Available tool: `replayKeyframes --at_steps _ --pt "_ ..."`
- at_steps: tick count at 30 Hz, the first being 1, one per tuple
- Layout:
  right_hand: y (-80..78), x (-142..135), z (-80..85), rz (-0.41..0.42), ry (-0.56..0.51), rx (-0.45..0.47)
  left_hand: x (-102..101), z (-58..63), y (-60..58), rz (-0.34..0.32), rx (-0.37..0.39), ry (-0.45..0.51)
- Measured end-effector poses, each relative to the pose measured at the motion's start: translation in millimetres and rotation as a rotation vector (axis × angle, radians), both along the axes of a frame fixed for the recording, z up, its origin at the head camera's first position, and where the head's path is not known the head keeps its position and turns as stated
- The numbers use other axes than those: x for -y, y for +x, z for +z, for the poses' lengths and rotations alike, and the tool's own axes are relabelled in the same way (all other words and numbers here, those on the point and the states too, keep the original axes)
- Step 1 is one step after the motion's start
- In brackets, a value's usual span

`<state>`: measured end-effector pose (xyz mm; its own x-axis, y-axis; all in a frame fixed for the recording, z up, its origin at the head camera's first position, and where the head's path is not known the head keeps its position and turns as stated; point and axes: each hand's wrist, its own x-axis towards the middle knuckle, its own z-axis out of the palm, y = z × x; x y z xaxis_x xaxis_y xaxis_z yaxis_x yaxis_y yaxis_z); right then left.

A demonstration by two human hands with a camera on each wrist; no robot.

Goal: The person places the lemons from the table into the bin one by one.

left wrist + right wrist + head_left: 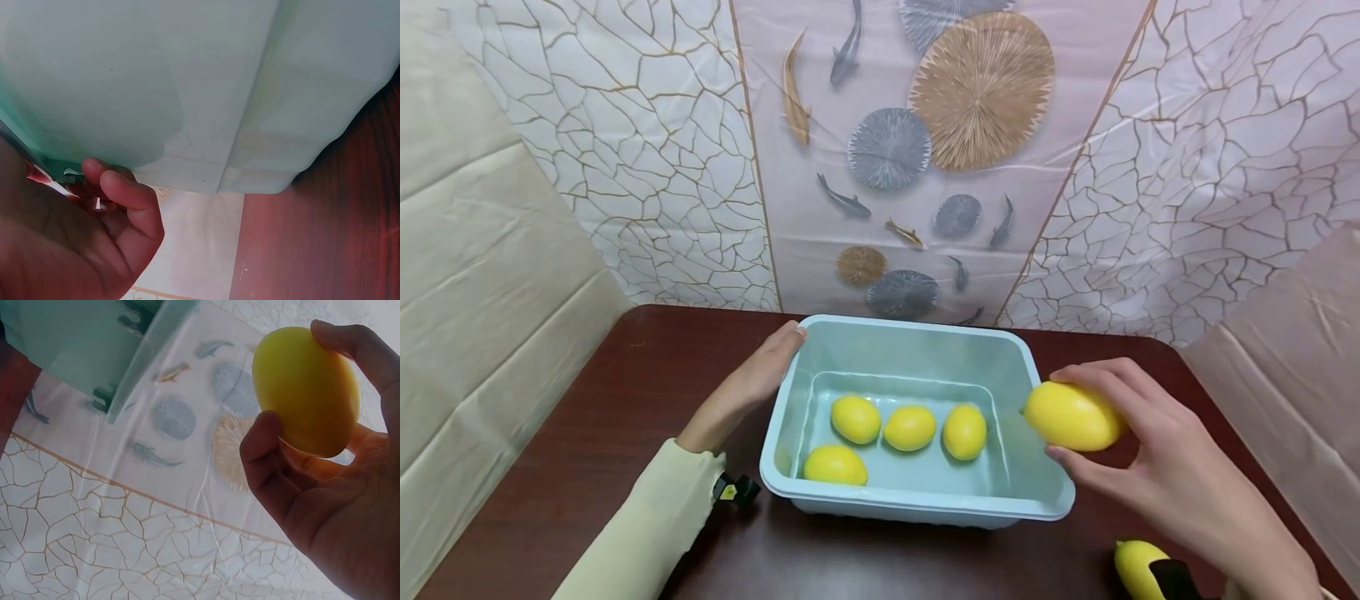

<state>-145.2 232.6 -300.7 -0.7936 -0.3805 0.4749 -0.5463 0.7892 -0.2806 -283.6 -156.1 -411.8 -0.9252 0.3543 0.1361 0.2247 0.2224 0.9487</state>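
Observation:
A pale blue-green plastic basin (917,498) stands on the table with several yellow lemons (910,428) lying on its floor. My left hand (766,371) grips the basin's left rim toward the far corner; the left wrist view shows the bent fingers (134,194) at the rim. Between thumb and fingertips, my right hand (1157,454) holds another lemon (1071,417) up at the basin's right rim, overlapping it in the head view. The right wrist view shows that lemon (306,394) pinched, well above the tabletop.
One more lemon (1138,571) lies on the dark red-brown table (550,492) at the near right, partly covered by a black wrist strap (1176,579). Patterned sheeting (662,167) hangs behind the table, and beige panels (490,292) close in both sides.

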Motion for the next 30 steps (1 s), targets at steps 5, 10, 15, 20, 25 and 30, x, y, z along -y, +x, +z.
replayKeyframes --at_steps 5,10,15,20,25,30 --pt "-3.0 5.0 -1.8 0.034 0.031 0.053 3.1 1.9 0.3 0.002 0.011 -0.012" --pt "-5.9 9.1 -3.8 0.075 0.031 0.102 3.0 3.0 -1.7 -0.008 -0.010 -0.003" --pt "-10.3 15.2 -5.2 0.057 0.080 0.147 3.5 3.3 -2.5 -0.016 -0.012 0.026" --pt "-17.6 21.2 -10.8 0.062 0.132 0.142 4.6 2.7 -1.7 -0.021 -0.009 0.035" --pt "-22.8 24.8 -22.1 0.095 0.141 0.130 3.2 0.8 -1.3 -0.019 -0.005 0.014" --pt "-27.6 28.4 -33.3 0.144 0.152 0.153 1.1 -0.7 -0.8 -0.013 -0.001 0.014"
